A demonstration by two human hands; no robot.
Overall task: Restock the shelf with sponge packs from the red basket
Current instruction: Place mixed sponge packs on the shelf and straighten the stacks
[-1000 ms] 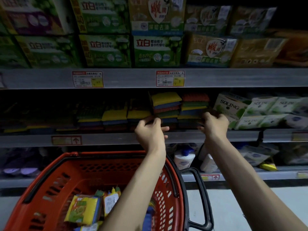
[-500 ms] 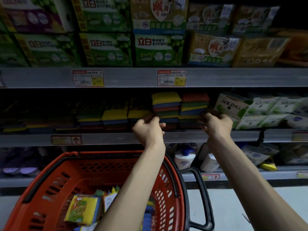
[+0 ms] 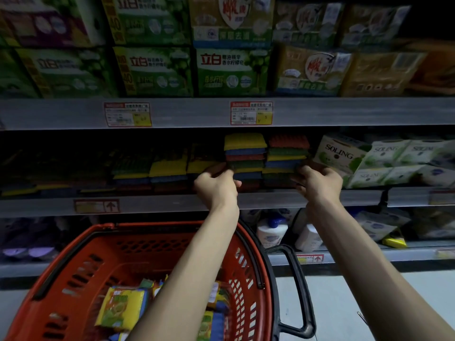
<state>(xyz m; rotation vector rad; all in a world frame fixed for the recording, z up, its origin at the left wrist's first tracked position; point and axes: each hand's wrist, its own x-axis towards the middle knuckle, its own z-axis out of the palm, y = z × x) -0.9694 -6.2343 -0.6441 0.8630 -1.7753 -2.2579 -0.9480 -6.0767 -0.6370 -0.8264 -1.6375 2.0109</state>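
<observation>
Two hands were up at the middle shelf (image 3: 160,203). The left hand (image 3: 216,187) had its thumb and curled fingers pinched on the left side of the stacked sponge packs (image 3: 246,158). The right hand (image 3: 318,183) was curled round their right side (too dark to make out the fingertips properly). SOLING boxes (image 3: 342,153) sat just beside the right hand. Spare packs (image 3: 123,308) lay in the red basket (image 3: 105,226) under the left forearm. Green detergent boxes (image 3: 231,70) filled the shelf above, with price tags (image 3: 251,113) on its edge and pale floor (image 3: 332,303) lower right.
</observation>
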